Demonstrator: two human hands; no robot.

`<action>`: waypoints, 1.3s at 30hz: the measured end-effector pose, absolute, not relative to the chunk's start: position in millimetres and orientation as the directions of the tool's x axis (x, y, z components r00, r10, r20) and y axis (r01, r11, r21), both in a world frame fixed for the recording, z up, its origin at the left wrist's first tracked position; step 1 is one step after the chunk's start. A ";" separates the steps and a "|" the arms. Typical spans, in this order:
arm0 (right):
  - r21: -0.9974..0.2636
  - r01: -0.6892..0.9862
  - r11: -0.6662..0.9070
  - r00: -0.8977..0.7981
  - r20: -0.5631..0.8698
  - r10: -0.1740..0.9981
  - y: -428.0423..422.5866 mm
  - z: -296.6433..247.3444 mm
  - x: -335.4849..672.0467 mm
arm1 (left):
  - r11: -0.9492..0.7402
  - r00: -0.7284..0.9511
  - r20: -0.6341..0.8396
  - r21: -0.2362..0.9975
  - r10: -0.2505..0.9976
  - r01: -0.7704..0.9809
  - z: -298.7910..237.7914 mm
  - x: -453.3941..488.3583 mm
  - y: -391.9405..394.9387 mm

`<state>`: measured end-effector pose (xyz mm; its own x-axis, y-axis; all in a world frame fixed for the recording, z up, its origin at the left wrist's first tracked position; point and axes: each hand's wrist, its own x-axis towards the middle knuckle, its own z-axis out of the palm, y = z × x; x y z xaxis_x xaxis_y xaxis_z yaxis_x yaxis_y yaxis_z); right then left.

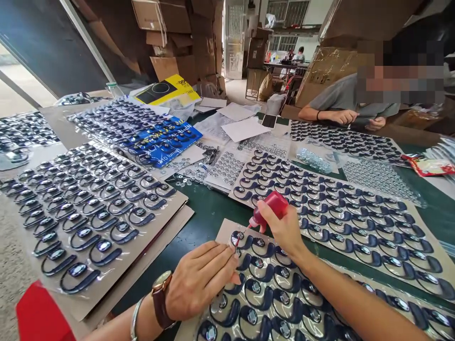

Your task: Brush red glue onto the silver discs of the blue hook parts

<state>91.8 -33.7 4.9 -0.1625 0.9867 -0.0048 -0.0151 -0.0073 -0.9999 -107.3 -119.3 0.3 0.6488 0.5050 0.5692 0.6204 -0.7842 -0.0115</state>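
Note:
My right hand [282,229] is wrapped round a red squeeze bottle [273,206], tilted so its thin nozzle points down and left. The tip is close to the corner piece [237,237], a dark curved band with a shiny round stone, on a film-covered cardboard sheet [223,233]. Rows of the same pieces cover this sheet. My left hand [201,279], with a watch at its wrist, rests over the sheet's left edge. Its fingers are together and bent, the fingertips beside the corner piece. What they pinch, if anything, is hidden.
More sheets of dark pieces lie left [174,201] and right [423,222] on the green table [199,208]. Loose clear stones [227,166], a phone [269,121] and white cards [245,129] lie farther back. A co-worker [334,99] sits across at the right. Cardboard boxes [163,16] are stacked behind.

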 end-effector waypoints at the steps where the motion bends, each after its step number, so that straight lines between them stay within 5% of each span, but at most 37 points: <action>1: -1.000 0.021 0.008 -0.160 0.004 0.987 -34.2 2.2 91.0 | -0.786 0.651 0.567 -0.009 0.505 0.618 -0.2 -107.1 -118.6; 19: -0.943 0.280 0.180 -0.176 0.134 0.975 -39.0 -16.5 83.1 | -0.788 0.728 0.501 -0.134 0.469 0.600 -1.6 -96.7 -121.5; 39: -0.887 0.386 0.253 -0.159 0.207 0.965 -39.6 -15.6 84.4 | -0.786 0.721 0.487 -0.105 0.493 0.609 -4.3 -97.9 -122.2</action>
<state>84.4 -39.6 -15.6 -0.1589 0.9654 0.2067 0.3861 0.2535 -0.8870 -97.9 -122.2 -4.3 0.7207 0.4930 0.4874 0.6089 -0.7862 -0.1053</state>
